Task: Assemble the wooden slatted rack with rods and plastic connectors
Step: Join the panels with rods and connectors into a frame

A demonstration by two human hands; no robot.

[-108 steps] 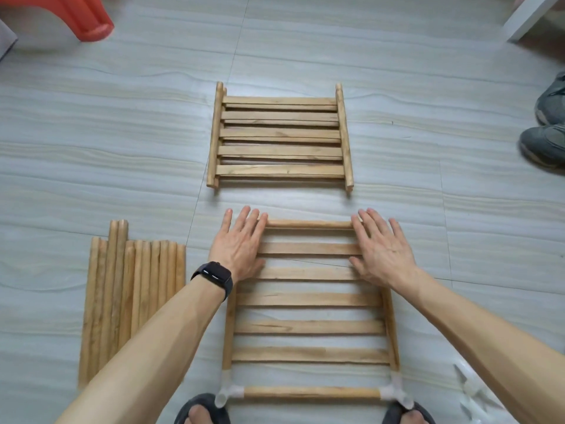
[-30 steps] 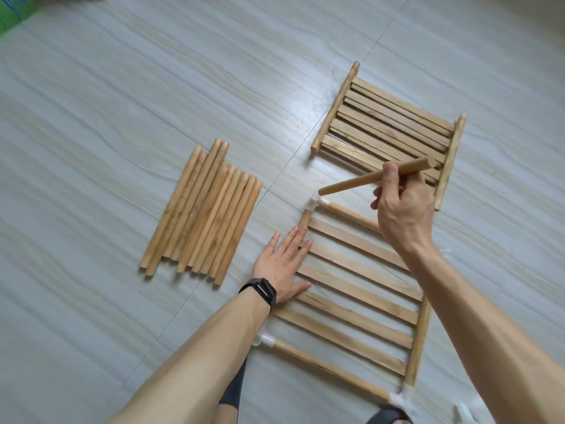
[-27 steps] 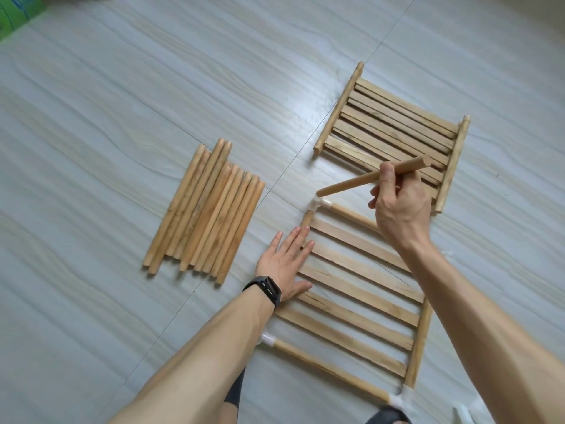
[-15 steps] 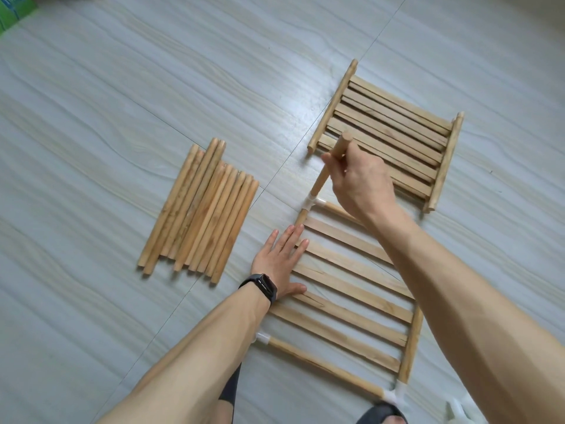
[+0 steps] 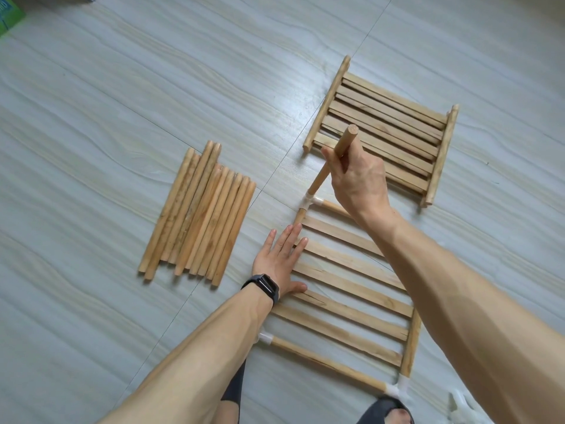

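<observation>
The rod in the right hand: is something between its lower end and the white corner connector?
Nothing visible. The rod in the right hand already meets the white corner connector; how deep it sits cannot be seen.

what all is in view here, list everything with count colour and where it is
slatted panel: one, light wood, flat on the floor under the left hand
white connectors: three seen at its corners; the fourth corner is hidden by the right arm
rod: one, light wood, upright in the far-left connector, held by the right hand
stacked panels: light wood, piled beyond the hand; count unclear
loose rods: about a dozen, light wood, in a row on the left
loose connectors: white, bottom right, count unclear
green box: one, top-left corner
floor: pale grey
left hand: flat on the slats, black wristband
right hand: gripping the rod
</observation>
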